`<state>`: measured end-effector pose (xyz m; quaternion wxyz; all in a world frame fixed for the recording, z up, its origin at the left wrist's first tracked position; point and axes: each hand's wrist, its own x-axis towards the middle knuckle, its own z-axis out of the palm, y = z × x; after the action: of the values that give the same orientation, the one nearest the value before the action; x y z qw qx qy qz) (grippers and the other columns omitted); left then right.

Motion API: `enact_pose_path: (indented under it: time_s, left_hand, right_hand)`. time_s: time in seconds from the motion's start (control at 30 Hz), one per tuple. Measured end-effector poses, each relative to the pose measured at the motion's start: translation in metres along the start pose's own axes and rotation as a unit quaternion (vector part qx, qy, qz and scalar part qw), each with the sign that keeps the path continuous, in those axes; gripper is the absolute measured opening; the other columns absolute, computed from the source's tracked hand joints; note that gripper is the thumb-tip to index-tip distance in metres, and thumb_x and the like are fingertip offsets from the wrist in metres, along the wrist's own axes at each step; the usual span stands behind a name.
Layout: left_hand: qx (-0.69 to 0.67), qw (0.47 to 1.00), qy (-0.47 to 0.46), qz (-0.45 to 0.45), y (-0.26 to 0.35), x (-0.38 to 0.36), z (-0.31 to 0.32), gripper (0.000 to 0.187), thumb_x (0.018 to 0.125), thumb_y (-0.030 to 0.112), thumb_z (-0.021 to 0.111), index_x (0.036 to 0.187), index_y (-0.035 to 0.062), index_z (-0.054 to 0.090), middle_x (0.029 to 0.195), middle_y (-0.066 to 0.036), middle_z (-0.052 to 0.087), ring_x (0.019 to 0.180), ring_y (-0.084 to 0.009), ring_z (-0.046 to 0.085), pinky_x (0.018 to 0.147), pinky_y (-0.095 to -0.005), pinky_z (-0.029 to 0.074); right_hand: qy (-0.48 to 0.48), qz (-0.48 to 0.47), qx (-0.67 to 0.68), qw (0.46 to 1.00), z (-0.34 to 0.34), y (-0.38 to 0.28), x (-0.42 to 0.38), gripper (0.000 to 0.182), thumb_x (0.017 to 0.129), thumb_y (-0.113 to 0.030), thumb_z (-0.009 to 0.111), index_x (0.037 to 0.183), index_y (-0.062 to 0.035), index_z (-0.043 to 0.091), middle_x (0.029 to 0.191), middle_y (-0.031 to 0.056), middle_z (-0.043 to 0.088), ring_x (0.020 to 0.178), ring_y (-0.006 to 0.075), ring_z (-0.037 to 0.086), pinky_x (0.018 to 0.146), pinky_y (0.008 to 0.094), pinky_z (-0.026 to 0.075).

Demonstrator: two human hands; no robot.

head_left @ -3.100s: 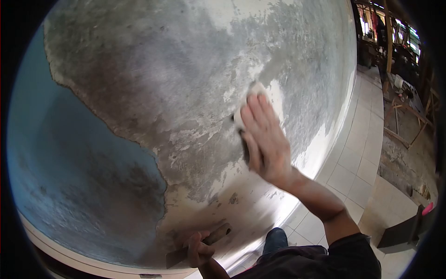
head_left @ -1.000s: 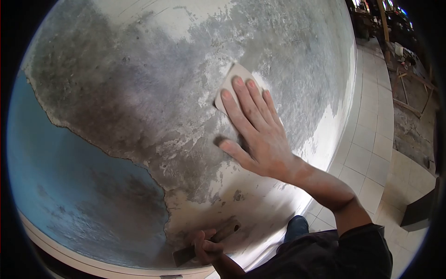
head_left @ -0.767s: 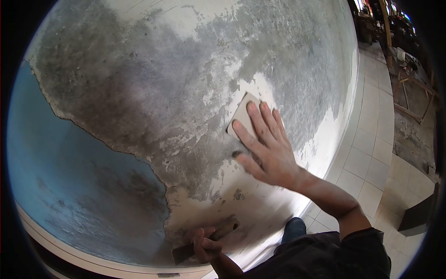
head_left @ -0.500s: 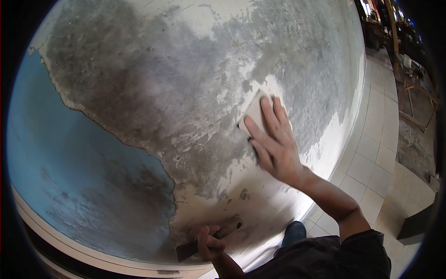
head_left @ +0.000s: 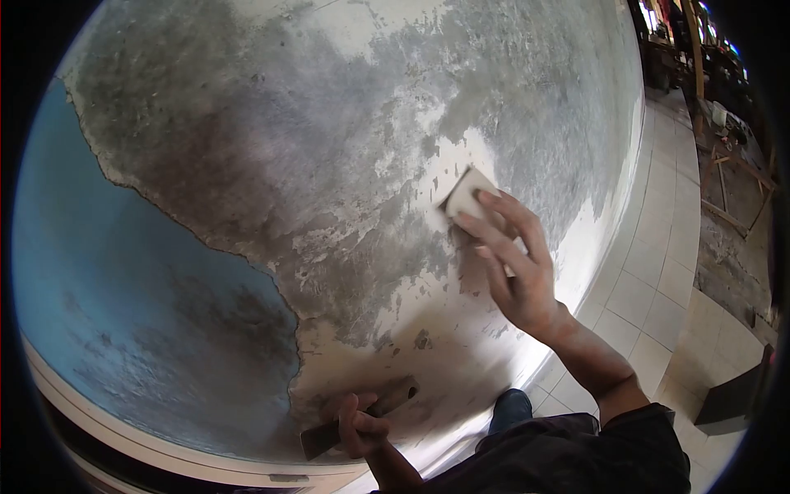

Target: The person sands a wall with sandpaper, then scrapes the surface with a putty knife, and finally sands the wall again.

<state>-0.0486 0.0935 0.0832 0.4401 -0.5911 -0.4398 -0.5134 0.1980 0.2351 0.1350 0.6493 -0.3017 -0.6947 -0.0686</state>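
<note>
My right hand is closed on a pale, flat, rectangular putty spreader. The fingers lie over its face, and its left edge is at the wall, tilted, with a shadow beneath. White filler shows in a rough patch just above the spreader. Low in the view, my left hand wraps round a putty knife. Its wide dark blade points to the lower left, and its handle sticks out to the upper right. The wall is mottled grey with white patches.
Blue paint with dark smudges covers the wall's left part, bordered by a ragged edge. A pale trim runs along the bottom left. Light floor tiles lie to the right, with a dark block and a wooden frame beyond.
My right hand has moved slightly down and right with the spreader, which is now tilted more from the wall. My left hand still holds the putty knife; the view has shifted a little.
</note>
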Motion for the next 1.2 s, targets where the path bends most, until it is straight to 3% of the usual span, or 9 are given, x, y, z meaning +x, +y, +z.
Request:
enact_pose_path:
  time_s: [0.23,0.5,0.6,0.7,0.8,0.9,1.03,1.1,1.2]
  left_hand:
    - [-0.008,1.0,0.006,-0.022,0.007,0.004,0.004,0.032,0.101,0.013,0.038,0.099,-0.0101,0.059,0.064,-0.01,0.062,0.053,-0.0174,0.058,0.053,-0.0297,0.051]
    - [-0.081,0.983,-0.112,-0.123,0.032,0.02,0.007,0.029,0.1,0.009,0.041,0.114,-0.0093,0.058,0.078,-0.011,0.065,0.068,-0.0186,0.063,0.063,-0.0285,0.051]
    - [-0.21,0.931,-0.228,-0.195,0.058,0.018,0.01,0.03,0.099,0.007,0.044,0.122,-0.0071,0.056,0.08,-0.009,0.067,0.069,-0.0165,0.065,0.063,-0.0272,0.051]
    - [-0.356,0.787,-0.372,-0.341,0.081,0.0,0.029,0.034,0.096,0.009,0.054,0.129,-0.0016,0.055,0.071,-0.004,0.063,0.063,-0.0116,0.062,0.057,-0.0252,0.049]
    - [-0.335,0.77,-0.459,-0.291,0.093,-0.006,0.047,0.035,0.093,0.013,0.06,0.125,0.0,0.058,0.065,-0.003,0.057,0.059,-0.0095,0.058,0.056,-0.0247,0.047]
    - [-0.393,0.764,-0.466,-0.214,0.1,-0.014,0.059,0.032,0.09,0.017,0.066,0.116,-0.0016,0.062,0.063,-0.002,0.056,0.055,-0.0091,0.055,0.052,-0.0253,0.046]
    - [-0.515,0.588,-0.41,-0.471,0.105,-0.039,0.063,0.037,0.091,0.033,0.064,0.101,-0.0027,0.064,0.061,-0.002,0.056,0.053,-0.0092,0.054,0.048,-0.0247,0.043]
    - [-0.569,0.52,-0.381,-0.51,0.108,-0.041,0.061,0.043,0.093,0.04,0.059,0.096,-0.003,0.064,0.06,-0.002,0.056,0.051,-0.0093,0.054,0.045,-0.0243,0.042]
    - [-0.544,0.534,-0.428,-0.486,0.121,-0.056,0.062,0.051,0.096,0.045,0.05,0.091,-0.0032,0.065,0.059,-0.003,0.056,0.049,-0.0087,0.053,0.043,-0.0237,0.04]
  right_hand:
    - [-0.012,0.4,0.358,0.844,-0.04,-0.008,-0.047,0.02,0.096,-0.016,0.059,0.106,0.0001,0.065,0.083,0.0026,0.063,0.071,0.0066,0.054,0.062,0.0212,0.041]
    - [0.0,0.577,0.488,0.655,-0.065,0.012,-0.105,0.021,0.096,-0.023,0.061,0.099,-0.0023,0.063,0.091,0.0021,0.061,0.078,0.0084,0.056,0.072,0.026,0.05]
    - [-0.098,0.526,0.489,0.689,-0.072,0.006,-0.104,0.019,0.095,-0.021,0.062,0.099,-0.0019,0.064,0.089,0.0025,0.063,0.077,0.0087,0.057,0.07,0.0246,0.048]
    - [-0.197,0.501,0.457,0.708,-0.075,-0.006,-0.096,0.023,0.094,-0.024,0.064,0.097,-0.0017,0.066,0.082,0.0006,0.064,0.072,0.0063,0.057,0.065,0.0215,0.045]
    - [-0.248,0.502,0.415,0.717,-0.079,-0.014,-0.095,0.022,0.092,-0.024,0.066,0.094,-0.0018,0.068,0.079,-0.0006,0.065,0.069,0.0035,0.056,0.06,0.02,0.044]
    - [-0.257,0.473,0.447,0.714,-0.089,-0.018,-0.097,0.017,0.092,-0.016,0.066,0.097,0.0003,0.068,0.081,0.001,0.065,0.074,0.0058,0.059,0.066,0.0211,0.048]
    - [-0.294,0.331,0.505,0.741,-0.108,-0.019,-0.104,0.053,0.082,-0.007,0.076,0.13,-0.0019,0.054,0.117,0.0089,0.06,0.105,0.0128,0.054,0.09,0.028,0.045]
    - [-0.297,0.202,0.358,0.862,-0.108,-0.026,-0.096,0.057,0.081,-0.011,0.076,0.133,-0.0028,0.052,0.122,0.0143,0.057,0.111,0.022,0.054,0.094,0.0347,0.045]
    - [-0.187,0.095,0.269,0.94,-0.089,-0.033,-0.099,0.056,0.086,-0.007,0.069,0.137,-0.0035,0.046,0.136,0.0189,0.047,0.122,0.0314,0.049,0.099,0.0397,0.042]
